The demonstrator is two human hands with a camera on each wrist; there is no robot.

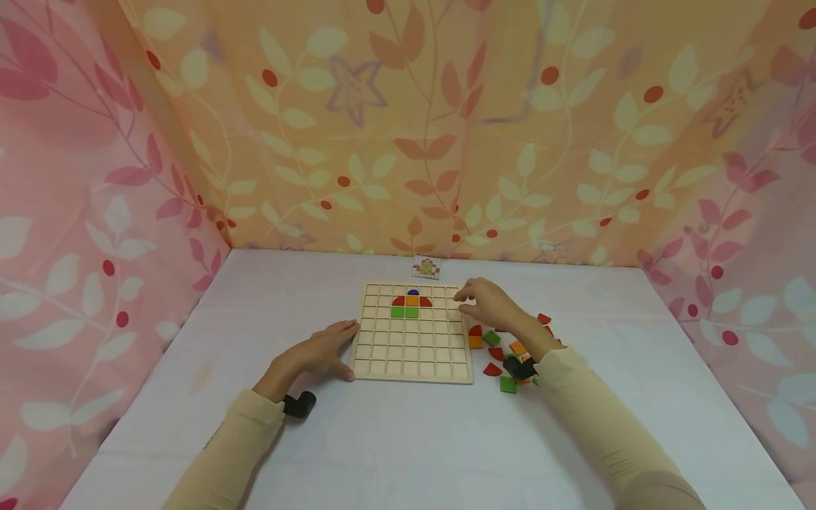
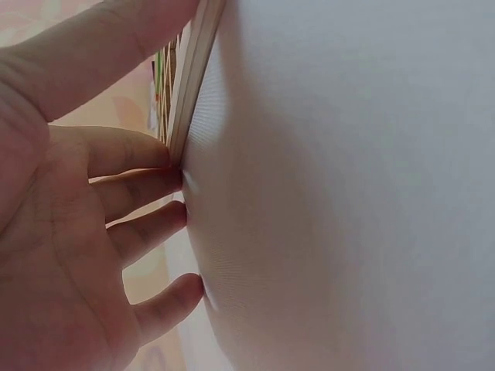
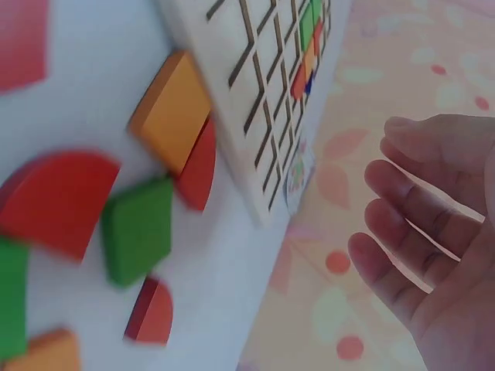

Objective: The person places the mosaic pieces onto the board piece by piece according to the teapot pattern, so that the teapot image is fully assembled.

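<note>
A wooden grid board (image 1: 408, 350) lies on the white table. Set in its upper cells are a blue piece (image 1: 413, 292), an orange square (image 1: 412, 301) between red quarter-circles (image 1: 426, 302), and two green squares (image 1: 398, 312). My left hand (image 1: 324, 350) rests at the board's left edge; its extended fingers (image 2: 151, 232) touch the board's side and the tabletop in the left wrist view. Above the board's upper right edge hovers my right hand (image 1: 489, 301). Its fingers (image 3: 387, 224) are loosely bent, and no piece shows between them in the right wrist view.
Loose red, green and orange pieces, among them a green square (image 1: 508, 384) and a red quarter-circle (image 1: 492, 370), are scattered right of the board, partly under my right forearm. A small picture card (image 1: 426, 267) lies behind the board. Patterned curtains (image 1: 408, 127) enclose the table.
</note>
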